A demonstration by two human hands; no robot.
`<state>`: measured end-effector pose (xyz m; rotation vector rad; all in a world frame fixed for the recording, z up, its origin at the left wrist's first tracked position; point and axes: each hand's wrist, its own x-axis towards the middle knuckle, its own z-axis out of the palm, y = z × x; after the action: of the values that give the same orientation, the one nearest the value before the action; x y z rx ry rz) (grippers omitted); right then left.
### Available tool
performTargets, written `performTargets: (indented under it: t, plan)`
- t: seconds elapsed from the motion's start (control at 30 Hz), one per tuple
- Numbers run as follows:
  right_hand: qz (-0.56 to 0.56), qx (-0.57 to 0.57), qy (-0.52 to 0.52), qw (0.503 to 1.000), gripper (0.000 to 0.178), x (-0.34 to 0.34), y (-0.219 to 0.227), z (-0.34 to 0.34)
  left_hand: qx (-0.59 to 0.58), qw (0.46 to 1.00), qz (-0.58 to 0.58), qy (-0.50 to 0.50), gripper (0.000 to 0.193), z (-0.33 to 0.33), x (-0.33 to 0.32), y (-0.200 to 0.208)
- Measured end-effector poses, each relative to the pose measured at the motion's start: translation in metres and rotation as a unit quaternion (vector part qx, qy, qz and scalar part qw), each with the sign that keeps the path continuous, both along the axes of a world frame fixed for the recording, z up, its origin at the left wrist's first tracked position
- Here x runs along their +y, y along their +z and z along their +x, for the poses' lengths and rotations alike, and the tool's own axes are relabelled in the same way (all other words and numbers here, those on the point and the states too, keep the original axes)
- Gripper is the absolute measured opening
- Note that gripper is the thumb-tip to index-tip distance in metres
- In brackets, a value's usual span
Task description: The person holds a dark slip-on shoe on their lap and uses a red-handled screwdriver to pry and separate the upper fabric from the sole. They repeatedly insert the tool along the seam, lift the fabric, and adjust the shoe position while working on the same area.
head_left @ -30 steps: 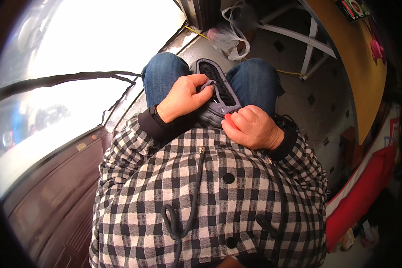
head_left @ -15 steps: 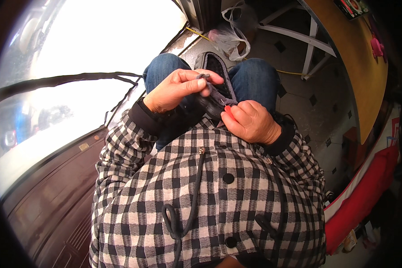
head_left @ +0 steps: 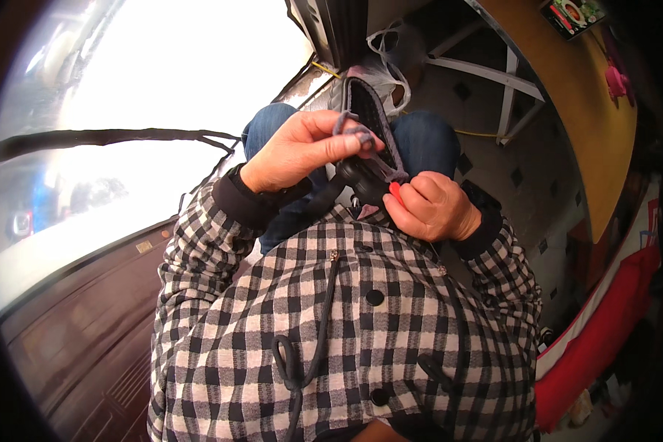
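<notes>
Left hand [head_left: 302, 147] pinches a grey cord [head_left: 344, 121] above the dark shoe [head_left: 368, 103] between the knees [head_left: 426, 144] while the right hand [head_left: 435, 206] clenches a small red piece [head_left: 395, 193] at the shoe's edge. From afar, I favor even, gentle cord tension.

The left hand [head_left: 311, 145] has come up from the shoe's [head_left: 368, 107] edge, where its fingers were before, and is now above the shoe. A bigger loop of grey cord [head_left: 356, 130] pokes out of its fingers. The shoe's far end now hides part of the plastic bag [head_left: 387, 79] behind it.
</notes>
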<state>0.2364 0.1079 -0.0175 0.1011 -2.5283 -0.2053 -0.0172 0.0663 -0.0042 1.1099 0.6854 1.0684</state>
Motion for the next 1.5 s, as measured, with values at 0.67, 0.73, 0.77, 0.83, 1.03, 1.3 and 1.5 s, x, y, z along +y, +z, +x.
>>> performTargets:
  t: [0.67,0.73,0.77,0.83,1.03,1.3,1.5]
  plan:
    - [0.036,-0.018,0.027,0.999,0.022,-0.007,0.027,0.008,0.396,0.879,0.205,0.17,0.048,-0.01,-0.01,0.017]
    - [0.038,-0.016,0.031,0.999,0.022,-0.009,0.024,0.007,0.53,0.753,0.33,0.209,0.035,-0.013,-0.002,0.015]
    - [0.037,-0.009,0.034,0.999,0.022,-0.01,0.023,0.007,0.535,0.756,0.323,0.198,0.014,-0.019,-0.001,0.015]
    - [0.03,-0.002,0.033,0.999,0.023,-0.011,0.022,0.007,0.464,0.839,0.262,0.112,0.011,-0.029,-0.003,0.015]
    - [0.007,-0.011,0.044,0.999,0.023,-0.013,0.025,0.007,0.015,0.993,0.073,-0.089,0.03,-0.023,-0.01,0.013]
    - [0.011,-0.007,0.033,0.999,0.022,-0.017,0.023,0.006,0.002,0.999,-0.053,-0.002,0.021,0.009,-0.007,0.011]
    - [0.0,-0.001,0.013,1.0,0.023,-0.022,0.015,0.008,0.307,0.905,0.286,0.066,0.011,0.012,0.001,-0.002]
